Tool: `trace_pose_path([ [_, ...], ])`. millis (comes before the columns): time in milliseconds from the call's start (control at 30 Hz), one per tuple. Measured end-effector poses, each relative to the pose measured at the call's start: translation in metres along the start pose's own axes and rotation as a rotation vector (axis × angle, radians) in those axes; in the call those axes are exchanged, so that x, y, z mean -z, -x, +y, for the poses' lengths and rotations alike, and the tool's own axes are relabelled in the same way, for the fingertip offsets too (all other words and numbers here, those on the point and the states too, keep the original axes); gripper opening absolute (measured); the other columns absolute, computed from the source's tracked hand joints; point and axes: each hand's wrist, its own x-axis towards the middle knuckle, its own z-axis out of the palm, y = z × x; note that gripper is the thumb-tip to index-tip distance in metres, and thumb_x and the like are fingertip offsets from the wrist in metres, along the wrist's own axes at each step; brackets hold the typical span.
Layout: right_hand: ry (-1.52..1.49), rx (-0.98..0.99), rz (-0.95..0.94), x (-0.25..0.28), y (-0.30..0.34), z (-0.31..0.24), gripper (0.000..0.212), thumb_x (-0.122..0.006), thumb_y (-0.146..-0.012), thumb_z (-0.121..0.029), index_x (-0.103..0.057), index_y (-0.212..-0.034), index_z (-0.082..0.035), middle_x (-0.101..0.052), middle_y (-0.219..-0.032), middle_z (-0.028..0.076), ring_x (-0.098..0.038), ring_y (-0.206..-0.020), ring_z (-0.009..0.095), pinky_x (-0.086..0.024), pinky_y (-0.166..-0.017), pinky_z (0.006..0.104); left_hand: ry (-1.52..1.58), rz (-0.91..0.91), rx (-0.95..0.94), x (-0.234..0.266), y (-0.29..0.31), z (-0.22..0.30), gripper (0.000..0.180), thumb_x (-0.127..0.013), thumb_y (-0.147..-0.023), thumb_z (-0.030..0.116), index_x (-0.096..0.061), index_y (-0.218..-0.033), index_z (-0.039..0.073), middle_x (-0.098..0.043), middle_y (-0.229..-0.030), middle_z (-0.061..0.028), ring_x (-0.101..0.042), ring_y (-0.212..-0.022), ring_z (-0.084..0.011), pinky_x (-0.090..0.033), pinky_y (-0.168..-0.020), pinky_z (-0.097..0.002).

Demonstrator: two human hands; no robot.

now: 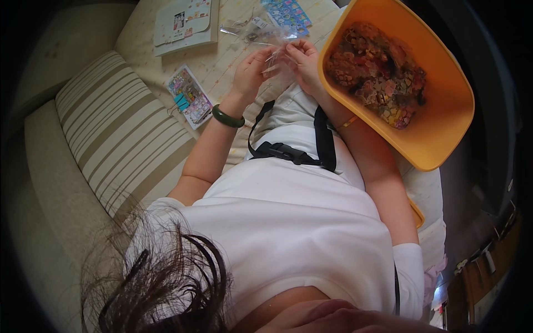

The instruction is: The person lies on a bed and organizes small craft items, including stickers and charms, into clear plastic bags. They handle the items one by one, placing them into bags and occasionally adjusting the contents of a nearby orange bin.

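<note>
Between both hands, above my lap, is a clear plastic bag (284, 69). My left hand (252, 69), below a dark green bangle (228, 116), pinches its left side. The fingers of my right hand (304, 60) are closed on its upper right part. Whether anything small is inside the bag I cannot make out. Just beyond my hands lie more clear plastic packaging (252, 30) and a blue sheet of stickers (287, 15). Close to my right forearm stands a yellow bin (452, 130) with a heap of many-coloured sticker-like pieces (383, 75) in it.
Left of my left forearm lies a stack of colourful sticker sheets (190, 95) with a teal binder clip (181, 102). A white box or album (186, 25) rests farther off on the patterned cover (133, 36). A striped cushion (122, 127) leans at the left.
</note>
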Motion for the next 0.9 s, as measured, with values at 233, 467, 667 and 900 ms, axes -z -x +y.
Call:
trace_pose_path([
  [233,0.131,-0.055,-0.038,0.003,0.001,0.003,0.028,-0.051,-0.09,-0.014,-0.04,-0.114,-0.005,-0.053,-0.102,0.006,-0.05,-0.099,0.012,-0.04,-0.083,0.0226,-0.33,0.001,-0.171,0.0,-0.009,-0.025,0.025,-0.051,-0.089,0.014,-0.055,-0.111,0.002,-0.059,-0.101,-0.0035,-0.053,-0.09,-0.0074,-0.043,-0.076,-0.0216],
  [467,0.395,-0.059,-0.145,-0.009,0.007,-0.007,0.038,-0.046,-0.091,-0.018,-0.036,-0.126,-0.006,-0.05,-0.116,0.005,-0.046,-0.105,0.012,-0.037,-0.087,0.0245,-0.165,0.062,-0.049,0.001,-0.003,-0.02,0.018,-0.051,-0.089,0.013,-0.057,-0.104,0.004,-0.059,-0.093,-0.0004,-0.053,-0.083,-0.008,-0.042,-0.072,-0.0215],
  [667,0.18,-0.13,-0.215,-0.008,0.01,-0.014,0.021,-0.047,-0.091,-0.015,-0.054,-0.108,-0.005,-0.056,-0.104,0.003,-0.051,-0.096,0.012,-0.038,-0.086,0.0247,-0.83,-0.205,-0.095,0.031,-0.018,-0.024,0.022,-0.05,-0.091,0.022,-0.06,-0.102,0.006,-0.06,-0.087,0.0005,-0.054,-0.076,-0.0069,-0.043,-0.062,-0.0211],
  [900,-0.008,-0.228,-0.001,-0.018,0.013,-0.027,0.014,-0.05,-0.09,-0.015,-0.059,-0.1,-0.009,-0.057,-0.089,-0.001,-0.051,-0.082,0.009,-0.044,-0.075,0.0255,-1.655,0.227,-0.565,0.069,-0.078,0.054,0.021,-0.057,-0.079,0.014,-0.06,-0.098,0.005,-0.062,-0.088,-0.0105,-0.059,-0.088,-0.0261,-0.046,-0.078,-0.0349],
])
